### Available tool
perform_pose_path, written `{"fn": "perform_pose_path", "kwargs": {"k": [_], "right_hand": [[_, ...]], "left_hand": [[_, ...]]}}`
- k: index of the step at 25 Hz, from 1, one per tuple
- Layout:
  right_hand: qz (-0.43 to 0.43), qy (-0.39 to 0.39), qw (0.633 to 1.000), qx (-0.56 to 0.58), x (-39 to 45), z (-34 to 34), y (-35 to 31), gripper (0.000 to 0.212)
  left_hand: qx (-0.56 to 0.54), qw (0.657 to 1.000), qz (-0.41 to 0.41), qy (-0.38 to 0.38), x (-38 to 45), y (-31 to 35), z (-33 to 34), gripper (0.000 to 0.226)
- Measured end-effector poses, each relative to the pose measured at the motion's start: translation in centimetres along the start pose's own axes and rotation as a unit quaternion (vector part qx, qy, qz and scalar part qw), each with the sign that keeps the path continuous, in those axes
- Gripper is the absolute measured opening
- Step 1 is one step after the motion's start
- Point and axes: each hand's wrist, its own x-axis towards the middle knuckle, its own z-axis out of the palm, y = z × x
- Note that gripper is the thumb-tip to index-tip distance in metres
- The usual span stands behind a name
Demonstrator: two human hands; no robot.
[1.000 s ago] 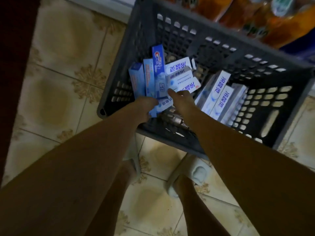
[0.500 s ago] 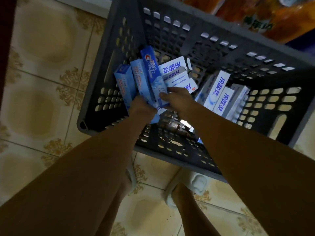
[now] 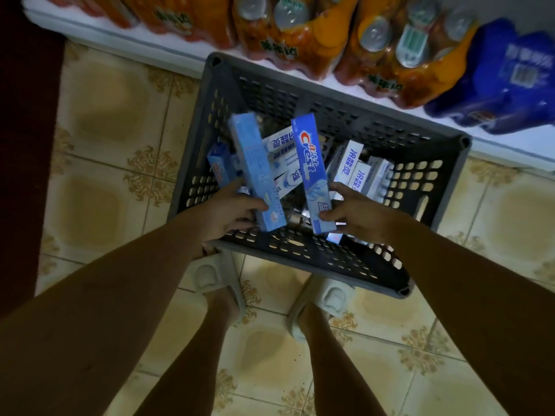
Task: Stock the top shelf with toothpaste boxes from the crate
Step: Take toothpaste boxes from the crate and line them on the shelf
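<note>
While the left hand (image 3: pixel 231 210) grips a pale blue toothpaste box (image 3: pixel 255 172) by its lower end and the right hand (image 3: pixel 354 211) pinches a Crest box (image 3: pixel 313 172) the same way, both boxes stand tilted over the grey crate (image 3: pixel 435 163) on the floor. More boxes lie loose inside (mostly white ones). Lifting well probably means taking firmer hold nearer each box's middle, so neither swings or slips on the way up.

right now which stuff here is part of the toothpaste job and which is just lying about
Part of the job:
- grey crate
- Crest box, in the right hand
- light blue box, in the left hand
- white boxes left in the crate

Just lying about:
- orange drink packs
- blue pack
- slippers
</note>
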Motion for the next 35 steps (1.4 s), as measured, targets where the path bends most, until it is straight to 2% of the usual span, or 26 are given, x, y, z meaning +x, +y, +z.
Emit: {"fn": "perform_pose_path", "kwargs": {"k": [3,5,7,9,11,13,15,17,18,19,20,21,23,26,30,35], "right_hand": [[-0.004,-0.008,0.999,-0.032,-3.7,1.8,-1.5,0.061],[-0.016,-0.006,0.999,-0.046,-6.5,3.7,-2.5,0.071],[-0.049,0.002,0.998,-0.04,-10.9,6.1,-3.9,0.077],[-0.08,0.006,0.996,-0.043,-16.1,8.5,-5.1,0.071],[-0.108,0.009,0.992,-0.061,-21.2,10.5,-5.7,0.066],[-0.129,0.035,0.988,-0.079,-26.3,13.0,-6.2,0.065],[-0.15,0.056,0.983,-0.085,-30.9,15.4,-7.1,0.067],[-0.177,0.057,0.979,-0.083,-34.9,17.5,-8.4,0.068],[-0.195,0.053,0.975,-0.092,-36.9,18.5,-9.4,0.067],[-0.21,0.047,0.971,-0.106,-38.8,19.4,-10.4,0.065],[-0.224,0.043,0.967,-0.114,-40.4,20.1,-11.5,0.063],[-0.237,0.037,0.964,-0.112,-42.0,20.8,-12.5,0.063],[-0.261,0.031,0.961,-0.089,-45.1,22.3,-14.9,0.061],[-0.286,0.039,0.954,-0.084,-49.4,23.9,-18.5,0.045],[-0.339,0.072,0.934,-0.092,-54.0,25.2,-22.9,0.036],[-0.402,0.094,0.909,-0.05,-59.1,26.8,-27.6,0.024]], "left_hand": [[-0.016,1.0,0.015,0.015,-3.9,2.3,0.9,0.031],[-0.007,1.0,0.028,0.011,-6.7,3.6,1.8,0.034],[-0.001,0.999,0.051,-0.005,-10.9,5.7,2.8,0.048],[0.006,0.996,0.089,-0.026,-16.0,7.9,3.2,0.061],[0.004,0.991,0.125,-0.054,-22.0,10.0,3.5,0.054],[-0.009,0.987,0.157,-0.022,-28.1,11.8,3.4,0.04],[-0.018,0.99,0.14,0.028,-32.6,13.4,2.7,0.045],[-0.066,0.989,0.117,-0.063,-37.4,14.7,2.3,0.049],[-0.106,0.983,0.128,-0.082,-39.1,15.0,1.8,0.043],[-0.128,0.983,0.124,-0.054,-41.6,15.7,1.6,0.037],[-0.159,0.979,0.119,-0.035,-43.3,16.7,1.7,0.036],[-0.183,0.97,0.16,-0.006,-44.9,17.2,1.2,0.037],[-0.218,0.948,0.23,-0.012,-47.8,18.5,0.3,0.039],[-0.265,0.918,0.292,-0.029,-51.6,21.6,-1.1,0.034],[-0.251,0.904,0.344,-0.024,-56.4,25.7,-2.5,0.025],[-0.247,0.887,0.39,-0.021,-60.4,29.6,-3.6,0.014]]}}
